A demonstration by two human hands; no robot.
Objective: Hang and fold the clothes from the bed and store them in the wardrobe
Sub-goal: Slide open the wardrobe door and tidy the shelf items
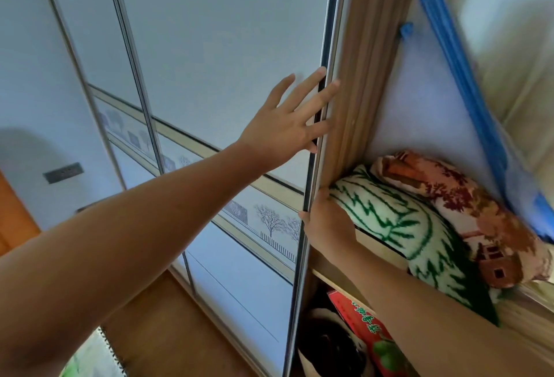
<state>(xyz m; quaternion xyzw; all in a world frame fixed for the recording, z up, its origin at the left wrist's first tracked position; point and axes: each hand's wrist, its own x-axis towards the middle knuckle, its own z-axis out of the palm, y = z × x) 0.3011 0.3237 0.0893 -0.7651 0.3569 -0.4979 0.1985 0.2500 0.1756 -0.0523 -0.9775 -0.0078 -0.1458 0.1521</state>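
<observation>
— Where are the hands?
— The left hand [284, 124] lies flat, fingers spread, on the sliding door [209, 61] by its edge. The right hand [326, 223] grips that edge lower down, at the front edge of the shelf [379, 246], beside the green blanket [398, 226].
— And the clothes?
— None in view (only the open wardrobe [356, 76]). Best to slide the door evenly with both hands, fingers clear of the frame.
</observation>
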